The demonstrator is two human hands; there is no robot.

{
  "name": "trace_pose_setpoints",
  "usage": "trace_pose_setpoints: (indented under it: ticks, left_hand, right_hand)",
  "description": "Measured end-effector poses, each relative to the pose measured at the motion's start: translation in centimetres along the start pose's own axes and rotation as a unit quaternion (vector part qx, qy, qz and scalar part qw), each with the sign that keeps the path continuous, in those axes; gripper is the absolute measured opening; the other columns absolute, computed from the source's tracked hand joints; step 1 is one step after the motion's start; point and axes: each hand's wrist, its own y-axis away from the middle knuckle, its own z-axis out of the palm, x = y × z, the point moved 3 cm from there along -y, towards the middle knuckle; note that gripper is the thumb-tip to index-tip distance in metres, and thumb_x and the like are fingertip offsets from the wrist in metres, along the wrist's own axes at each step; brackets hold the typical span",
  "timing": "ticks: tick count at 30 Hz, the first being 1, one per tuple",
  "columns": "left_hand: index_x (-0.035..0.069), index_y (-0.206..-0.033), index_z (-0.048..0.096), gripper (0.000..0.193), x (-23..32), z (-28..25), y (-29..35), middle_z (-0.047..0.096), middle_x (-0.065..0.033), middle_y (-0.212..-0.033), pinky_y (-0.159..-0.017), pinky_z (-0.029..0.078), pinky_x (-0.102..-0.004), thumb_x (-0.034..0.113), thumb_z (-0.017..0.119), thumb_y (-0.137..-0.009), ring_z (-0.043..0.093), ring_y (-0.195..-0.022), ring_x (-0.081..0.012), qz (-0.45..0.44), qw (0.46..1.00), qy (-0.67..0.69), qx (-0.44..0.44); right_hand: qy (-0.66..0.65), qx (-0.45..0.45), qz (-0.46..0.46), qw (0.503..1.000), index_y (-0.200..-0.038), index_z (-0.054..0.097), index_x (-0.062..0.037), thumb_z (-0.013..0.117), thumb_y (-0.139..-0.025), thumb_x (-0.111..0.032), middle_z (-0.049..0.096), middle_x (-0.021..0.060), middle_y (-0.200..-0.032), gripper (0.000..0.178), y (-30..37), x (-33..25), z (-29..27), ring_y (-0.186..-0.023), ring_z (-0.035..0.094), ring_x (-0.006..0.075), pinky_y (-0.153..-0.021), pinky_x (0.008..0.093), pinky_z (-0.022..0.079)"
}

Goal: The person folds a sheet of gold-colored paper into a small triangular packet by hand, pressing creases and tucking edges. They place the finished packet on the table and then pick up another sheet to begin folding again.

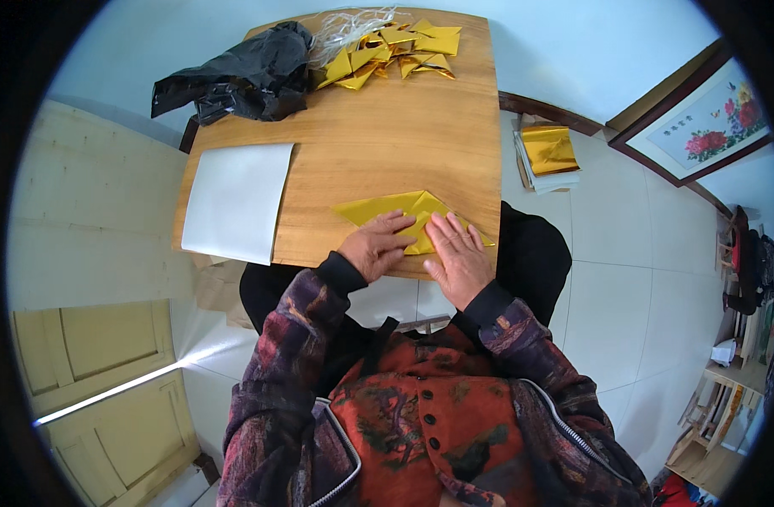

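A sheet of gold foil paper [414,204], folded into a wide pointed shape, lies at the near edge of the wooden table. My left hand [376,245] rests on its left part, fingers slightly bent and pointing right. On its right part my right hand [459,260] lies with the fingers stretched out and pressed down. The two hands are a little apart, and both cover some of the near side of the paper. Toward the far edge sits a loose heap of folded gold foil pieces [391,52].
A stack of white paper sheets [237,203] lies at the table's left. A crumpled black plastic bag [243,76] and clear plastic strands [345,32] are on the far side of the wooden table [387,135]. More gold foil paper [549,149] sits in a pile to the right.
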Motion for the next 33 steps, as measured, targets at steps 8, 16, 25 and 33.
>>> trace_pose_setpoints:
  ticks: [8, 16, 25, 33]
  left_hand:
    - [0.004, -0.105, 0.068, 0.027, 0.7, 1.6, -0.8, 0.065, -0.0151, -0.117, -0.091, 0.050, -0.0371, 0.004, 0.070, -0.079, 0.061, -0.107, -0.0321, -0.093, 0.976, 0.012, 0.195]
    - [0.013, -0.134, 0.053, 0.065, 1.5, 2.1, -1.2, 0.043, -0.0138, -0.145, -0.104, 0.043, -0.0408, 0.009, 0.075, -0.073, 0.047, -0.127, -0.0343, -0.078, 0.975, -0.143, 0.149]
    - [0.016, -0.144, 0.041, 0.075, 1.3, 2.1, -1.2, 0.031, -0.0142, -0.154, -0.112, 0.033, -0.0421, 0.013, 0.072, -0.077, 0.033, -0.139, -0.0362, -0.058, 0.971, -0.229, 0.047]
    - [0.016, -0.144, 0.041, 0.067, 1.0, 2.1, -1.2, 0.031, -0.0148, -0.153, -0.114, 0.030, -0.0436, 0.018, 0.068, -0.083, 0.030, -0.140, -0.0361, -0.076, 0.962, -0.261, -0.018]
  right_hand:
    - [-0.011, 0.063, 0.107, 0.992, -0.145, 0.036, -0.0066, 0.057, -0.092, -0.030, 0.041, 0.0131, -0.149, 0.061, -1.0, -1.3, 0.8, -0.141, 0.033, 0.0310, -0.113, 0.0509, 0.023]
    - [0.028, 0.052, 0.121, 0.991, -0.145, 0.035, -0.0069, 0.061, -0.089, -0.028, 0.036, 0.0109, -0.152, 0.065, -1.2, -1.6, 1.0, -0.143, 0.029, 0.0298, -0.114, 0.0510, 0.021]
    - [0.059, 0.029, 0.121, 0.990, -0.146, 0.036, -0.0070, 0.065, -0.086, -0.033, 0.029, 0.0089, -0.156, 0.071, -1.1, -1.6, 1.2, -0.145, 0.024, 0.0262, -0.115, 0.0504, 0.020]
    - [0.091, 0.024, 0.169, 0.981, -0.150, 0.030, -0.0087, 0.059, -0.089, -0.037, 0.024, 0.0071, -0.158, 0.073, 0.0, 0.8, 0.1, -0.146, 0.020, 0.0260, -0.116, 0.0545, 0.014]
